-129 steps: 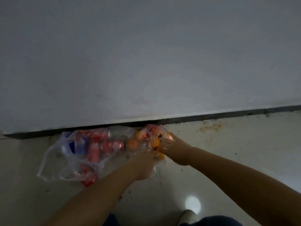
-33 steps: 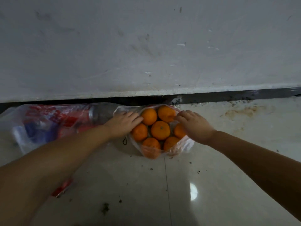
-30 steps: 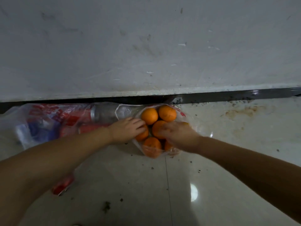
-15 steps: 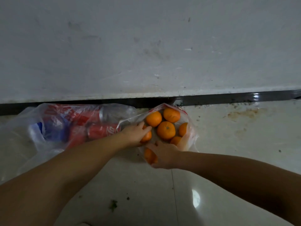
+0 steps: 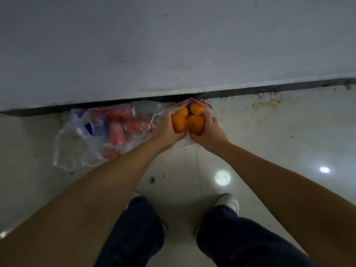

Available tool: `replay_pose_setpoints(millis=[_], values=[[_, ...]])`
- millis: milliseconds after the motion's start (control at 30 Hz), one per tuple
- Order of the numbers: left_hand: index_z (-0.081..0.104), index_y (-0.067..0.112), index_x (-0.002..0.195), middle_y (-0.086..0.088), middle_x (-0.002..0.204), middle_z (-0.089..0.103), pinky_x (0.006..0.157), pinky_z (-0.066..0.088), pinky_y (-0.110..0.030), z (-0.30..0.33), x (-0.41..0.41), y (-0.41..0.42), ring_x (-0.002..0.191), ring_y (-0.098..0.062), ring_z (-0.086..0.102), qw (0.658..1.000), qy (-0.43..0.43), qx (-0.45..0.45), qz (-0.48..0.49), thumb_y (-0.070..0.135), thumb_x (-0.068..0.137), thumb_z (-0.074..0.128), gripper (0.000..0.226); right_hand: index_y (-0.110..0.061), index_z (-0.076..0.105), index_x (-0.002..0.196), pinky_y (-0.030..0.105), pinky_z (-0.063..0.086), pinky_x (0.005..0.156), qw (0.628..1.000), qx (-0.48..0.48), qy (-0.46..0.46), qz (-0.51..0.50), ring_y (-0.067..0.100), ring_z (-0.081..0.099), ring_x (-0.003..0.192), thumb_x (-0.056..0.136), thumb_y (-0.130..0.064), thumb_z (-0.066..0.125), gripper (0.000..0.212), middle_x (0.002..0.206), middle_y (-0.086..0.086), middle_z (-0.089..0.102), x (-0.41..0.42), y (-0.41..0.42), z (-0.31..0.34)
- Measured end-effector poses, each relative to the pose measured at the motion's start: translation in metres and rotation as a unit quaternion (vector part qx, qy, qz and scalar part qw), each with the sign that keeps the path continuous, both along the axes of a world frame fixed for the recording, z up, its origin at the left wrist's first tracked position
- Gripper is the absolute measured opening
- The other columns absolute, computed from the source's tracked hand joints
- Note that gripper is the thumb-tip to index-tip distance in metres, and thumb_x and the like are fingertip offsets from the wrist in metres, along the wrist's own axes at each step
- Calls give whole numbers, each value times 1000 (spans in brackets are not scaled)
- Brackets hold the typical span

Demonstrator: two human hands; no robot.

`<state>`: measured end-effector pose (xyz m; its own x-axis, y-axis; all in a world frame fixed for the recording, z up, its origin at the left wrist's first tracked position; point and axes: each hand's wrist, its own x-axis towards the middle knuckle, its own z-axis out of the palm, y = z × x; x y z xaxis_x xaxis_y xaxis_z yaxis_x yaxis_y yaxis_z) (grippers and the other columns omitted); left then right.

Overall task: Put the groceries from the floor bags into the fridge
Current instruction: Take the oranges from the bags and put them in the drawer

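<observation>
Glossy pale tiled floor (image 5: 269, 143), speckled with dark crumbs, marked by a rusty stain (image 5: 268, 105) at far right and by round light reflections (image 5: 222, 177) near the feet. Along the far side, a broad grey-white surface (image 5: 173, 45), scuffed, ending above a dark gap (image 5: 269, 88) at floor level; fridge door or wall, cannot tell. On the floor against that gap, at left, a clear plastic bag (image 5: 77, 147) with red cans (image 5: 137, 126) and one blue can (image 5: 99, 124) lying inside. Just right of it, a second clear bag (image 5: 209, 108) with oranges. Left hand (image 5: 166, 130) curled round one orange (image 5: 179, 123), right hand (image 5: 209, 132) curled round another orange (image 5: 195, 123), the two fruits touching each other, held over the open bag. Two more oranges (image 5: 196, 108) just beyond, still in the bag. Both bare forearms stretched forward from the near edge. Below, dark blue trousers (image 5: 134, 234) and pale shoes (image 5: 229, 204) planted on the tiles.
</observation>
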<state>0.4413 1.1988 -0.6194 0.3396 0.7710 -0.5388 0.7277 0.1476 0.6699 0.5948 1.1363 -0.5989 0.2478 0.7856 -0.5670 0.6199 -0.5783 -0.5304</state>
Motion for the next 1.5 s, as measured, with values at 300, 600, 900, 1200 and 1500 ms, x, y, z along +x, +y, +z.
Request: replay_pose_setpoints(millis=[300, 600, 900, 1200, 1500], values=[[29, 20, 138, -7, 137, 40, 92, 46, -39, 230, -30, -35, 119, -25, 47, 998, 28, 12, -57, 34, 76, 76, 79, -27, 23, 139, 44, 51, 87, 999, -21, 16, -25, 34, 56, 108, 80, -40, 68, 76, 135, 10, 37, -4, -44, 220], [36, 24, 125, 1, 117, 44, 86, 50, -39, 426, -3, -59, 105, -20, 52, 978, -17, 52, -202, 48, 61, 77, 80, -29, 26, 137, 42, 51, 91, 983, 65, -32, -168, 30, 54, 112, 79, -41, 69, 73, 136, 7, 38, 1, -98, 426], [28, 28, 132, -5, 131, 39, 88, 50, -37, 598, 56, -147, 106, -25, 55, 828, -50, 197, -523, 41, 78, 71, 70, -30, 28, 135, 38, 52, 88, 894, 135, -108, -413, 28, 56, 110, 79, -40, 72, 72, 133, 7, 41, -30, -296, 573], [28, 29, 134, -4, 135, 39, 93, 49, -38, 669, 76, -367, 112, -24, 53, 727, -178, 206, -631, 42, 78, 71, 72, -31, 32, 131, 32, 51, 78, 767, 170, -206, -583, 22, 55, 100, 77, -37, 73, 69, 127, 4, 43, -97, -543, 651], [31, 24, 131, -8, 131, 40, 93, 50, -38, 677, -15, -684, 106, -22, 51, 700, -239, 116, -663, 36, 76, 75, 72, -30, 33, 133, 28, 48, 84, 700, 110, -264, -654, 14, 51, 103, 76, -41, 73, 71, 130, 0, 43, -272, -810, 665]])
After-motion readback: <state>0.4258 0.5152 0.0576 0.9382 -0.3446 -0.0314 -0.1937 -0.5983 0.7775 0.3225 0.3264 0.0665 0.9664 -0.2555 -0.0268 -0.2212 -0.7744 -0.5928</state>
